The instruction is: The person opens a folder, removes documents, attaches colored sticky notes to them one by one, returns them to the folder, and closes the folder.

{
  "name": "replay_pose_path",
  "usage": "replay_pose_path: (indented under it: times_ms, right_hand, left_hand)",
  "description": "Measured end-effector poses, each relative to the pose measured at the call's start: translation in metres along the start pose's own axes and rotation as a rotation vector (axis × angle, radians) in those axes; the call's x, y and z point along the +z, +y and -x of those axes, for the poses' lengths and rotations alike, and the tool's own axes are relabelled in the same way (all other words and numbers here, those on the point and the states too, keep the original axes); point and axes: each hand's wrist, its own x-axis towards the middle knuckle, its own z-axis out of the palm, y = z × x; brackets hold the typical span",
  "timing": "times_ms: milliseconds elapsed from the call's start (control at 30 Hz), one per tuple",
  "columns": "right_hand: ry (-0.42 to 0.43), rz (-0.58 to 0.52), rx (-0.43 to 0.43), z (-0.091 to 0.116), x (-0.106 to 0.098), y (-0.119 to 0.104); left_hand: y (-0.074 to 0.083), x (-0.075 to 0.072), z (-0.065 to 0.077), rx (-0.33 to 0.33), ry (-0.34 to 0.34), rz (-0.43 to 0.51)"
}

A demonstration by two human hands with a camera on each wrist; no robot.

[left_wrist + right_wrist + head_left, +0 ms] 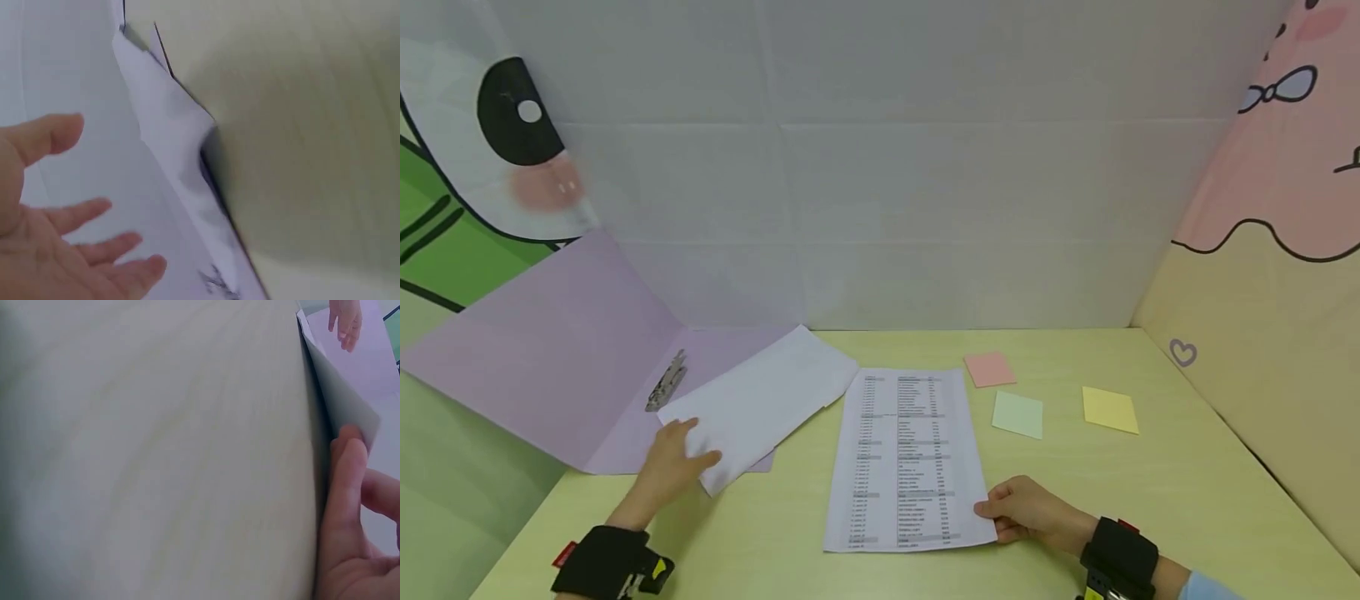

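Printed sheet (910,458), one, columns of text with grey bands, on the pale table (760,533), centre; right hand (1030,510), thumb and fingers pinching the sheet's lower right corner; white papers (767,404), loose, slanting, lying partly across the lilac folder (550,350) just left of the printed sheet; left hand (673,462), fingers spread, thumb apart, gripping nothing, at the papers' lower left end, contact uncertain; folder, cover raised, metal clip (667,382) inside; sticky notes, three, right of the printed sheet: pink (990,369), green (1018,415), yellow (1110,410)
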Motion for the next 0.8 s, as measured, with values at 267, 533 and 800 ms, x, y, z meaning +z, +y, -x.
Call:
replay_pose_path:
  times_ms: [267,533,800]
  right_hand:
    - [0.04,0.116,-0.011,0.008,-0.009,-0.004]
    - [0.288,0.661,-0.225,0.011,-0.014,-0.02]
    - [0.22,0.952,-0.287,0.013,0.003,-0.02]
  left_hand:
    - [0.07,0.06,0.014,0.331,-0.27,-0.186]
    - [0.102,0.092,0.018,0.358,-0.421,-0.244]
    - [0.11,0.104,0.015,0.406,-0.416,-0.352]
